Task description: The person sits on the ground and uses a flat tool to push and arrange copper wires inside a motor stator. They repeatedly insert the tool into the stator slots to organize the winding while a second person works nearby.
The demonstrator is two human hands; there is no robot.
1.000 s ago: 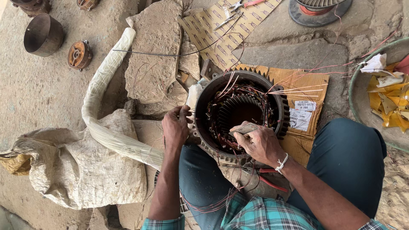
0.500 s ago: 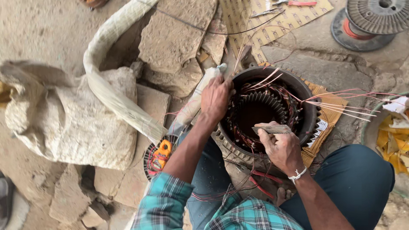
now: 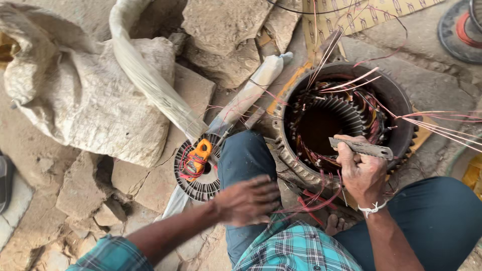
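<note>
Stator (image 3: 346, 120): sitting on the stone floor (image 3: 150, 175) between the knees, loose wires (image 3: 437, 125) fanning right.
Right hand (image 3: 361, 170): fingers gripping a flat blade (image 3: 361, 148) over the rim.
Left hand (image 3: 246, 200): blurring, fingers spread, holding nothing.
Risk: blade may be nicking winding insulation; wires could be snagging.
Ground: broken slabs, sack (image 3: 90, 100), outdoors.

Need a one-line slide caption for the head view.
Right hand holds a flat metal tool over a motor stator with loose copper wires; blurred left hand hovers above the knee.
</note>
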